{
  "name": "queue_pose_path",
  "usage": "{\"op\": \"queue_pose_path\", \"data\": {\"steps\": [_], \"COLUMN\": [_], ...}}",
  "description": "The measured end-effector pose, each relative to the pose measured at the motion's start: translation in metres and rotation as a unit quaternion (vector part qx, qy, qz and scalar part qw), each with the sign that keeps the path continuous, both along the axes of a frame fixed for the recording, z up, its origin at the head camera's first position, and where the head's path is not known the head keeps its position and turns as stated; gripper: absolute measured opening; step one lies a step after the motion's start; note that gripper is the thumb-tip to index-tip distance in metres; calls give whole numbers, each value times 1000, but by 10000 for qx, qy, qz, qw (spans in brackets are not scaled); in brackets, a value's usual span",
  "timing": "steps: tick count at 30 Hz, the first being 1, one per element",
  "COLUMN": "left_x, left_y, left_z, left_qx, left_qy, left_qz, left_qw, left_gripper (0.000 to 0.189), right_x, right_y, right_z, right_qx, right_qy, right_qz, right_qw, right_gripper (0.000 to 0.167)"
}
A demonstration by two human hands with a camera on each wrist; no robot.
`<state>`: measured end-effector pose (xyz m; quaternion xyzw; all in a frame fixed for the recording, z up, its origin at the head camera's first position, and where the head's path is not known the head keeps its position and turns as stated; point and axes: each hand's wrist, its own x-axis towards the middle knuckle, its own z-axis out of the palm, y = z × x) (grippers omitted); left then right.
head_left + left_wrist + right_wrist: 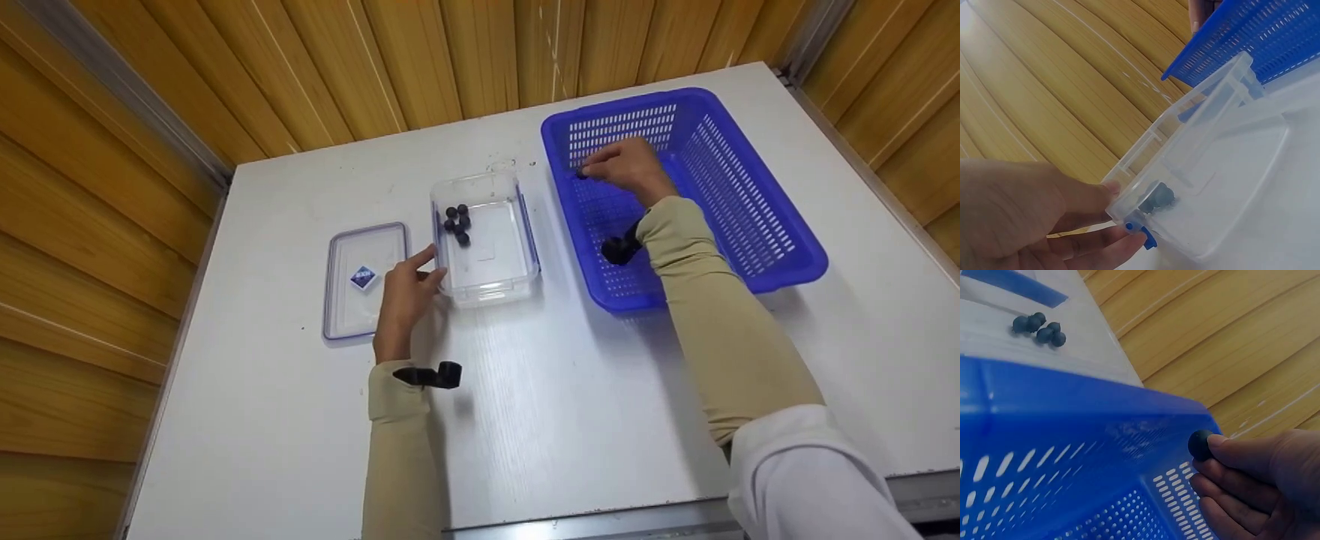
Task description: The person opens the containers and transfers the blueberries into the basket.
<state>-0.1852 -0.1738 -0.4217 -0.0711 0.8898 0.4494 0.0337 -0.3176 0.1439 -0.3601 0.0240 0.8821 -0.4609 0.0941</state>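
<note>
A small dark berry-like ball [1200,445] is pinched between the thumb and fingertips of my right hand [630,169]. That hand is over the left wall of the blue perforated basket [780,262]. At the left side of a clear plastic box [491,289], near its front corner, my left hand [405,292] touches the wall with fairly straight fingers. In the left wrist view its fingertips [1137,239] meet a blue latch [1143,235]. Several dark balls [459,225] lie in the box, grouped along its left side.
A clear lid [346,311] with a bluish edge and a blue diamond label [364,278] lies left of the box. All stand on a white table [247,420]. Wood-patterned panels [480,60] rise behind it and at both sides.
</note>
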Motion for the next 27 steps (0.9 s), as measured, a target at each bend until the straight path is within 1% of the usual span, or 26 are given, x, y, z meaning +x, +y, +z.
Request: {"op": "queue_pose_path", "data": {"steps": [3,6,11,14,17,22,27], "left_x": [1,1,0,1,2,1,1], "left_y": [0,-1,-1,-1,-1,0,0], "left_z": [0,0,0,0,0,1,1], "left_qx": [-3,1,46,57,47,46,104], "left_qy": [57,89,-13,-94,-40,35,-129], "left_qz": [17,20,11,31,46,43,74], "left_qw": [10000,10000,10000,9999,10000,10000,9998], "left_gripper": [48,48,48,49,49,49,50], "right_x": [0,1,3,4,4,1,0], "right_y": [6,12,21,23,25,26,25], "right_z": [-10,-21,-34,-39,-41,-42,-42], "right_qx": [79,128,-85,-217,-107,107,167], "right_qy": [-98,-225,-578,-828,-961,-1049,-1090], "right_qz": [22,172,510,503,476,519,529], "right_qw": [9999,9995,9970,9951,9942,9931,9925], "right_gripper": [32,33,37,39,38,36,36]}}
